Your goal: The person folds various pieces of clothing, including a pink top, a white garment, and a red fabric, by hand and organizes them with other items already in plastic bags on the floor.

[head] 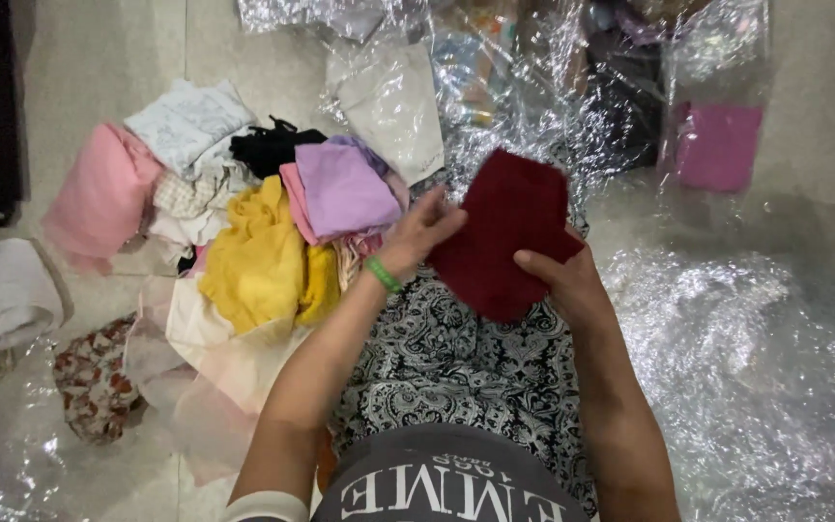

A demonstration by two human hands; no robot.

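Above our lap, near the centre of the view, we hold a dark red folded cloth (509, 232) between both hands. Our left hand (422, 232) closes its grip on the cloth's nine o'clock edge, fingers laid across the fabric, a green band (383, 275) round that wrist. Our right hand (562, 280) grips the cloth at its five o'clock corner, thumb on top and fingers hidden beneath. Under the cloth lies our black-and-white patterned garment (456, 358), covering the lap.

At nine to ten o'clock from the cloth a heap of clothes rests on the floor: a lilac piece (345, 188) on top, a yellow one (258, 261) just beside it, a black one (268, 145) behind, a pink one (103, 193) at the far edge. At twelve to three o'clock we see crinkled clear plastic sheeting (727, 338), with a magenta item (717, 145) inside a clear bag at two o'clock.
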